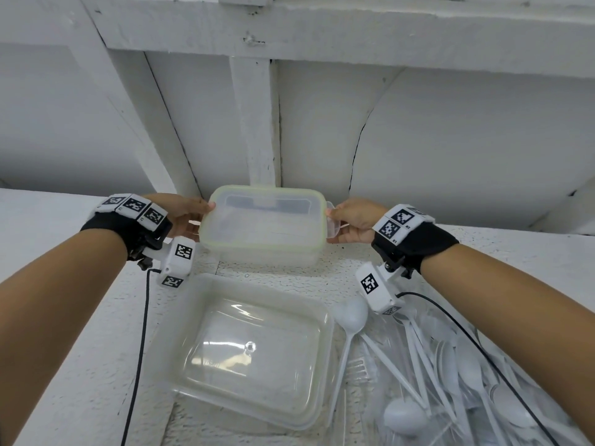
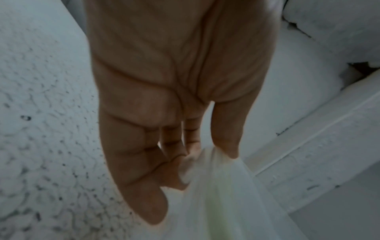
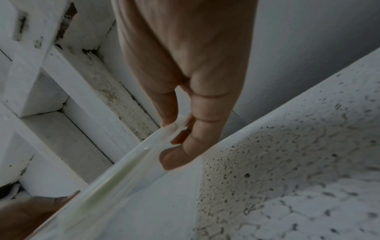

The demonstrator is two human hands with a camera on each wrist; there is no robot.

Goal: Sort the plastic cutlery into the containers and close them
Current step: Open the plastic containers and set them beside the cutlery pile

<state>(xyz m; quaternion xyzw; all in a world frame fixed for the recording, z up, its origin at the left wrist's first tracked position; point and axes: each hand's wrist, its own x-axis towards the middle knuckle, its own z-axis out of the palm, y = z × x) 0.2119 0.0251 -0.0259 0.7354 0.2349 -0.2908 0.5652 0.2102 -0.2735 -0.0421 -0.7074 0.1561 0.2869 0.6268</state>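
Holding the lid (image 1: 262, 217) at 12 o'clock, above the far tub (image 1: 267, 255): left hand (image 1: 183, 214) pinches its left edge, right hand (image 1: 352, 220) pinches the clip on its right edge. Lid sits tilted, green seal visible. Open tub (image 1: 193, 365) at 6 o'clock on the surface (image 1: 80, 365). Cutlery (image 1: 450, 375) piled at 4 o'clock, just beside that tub.
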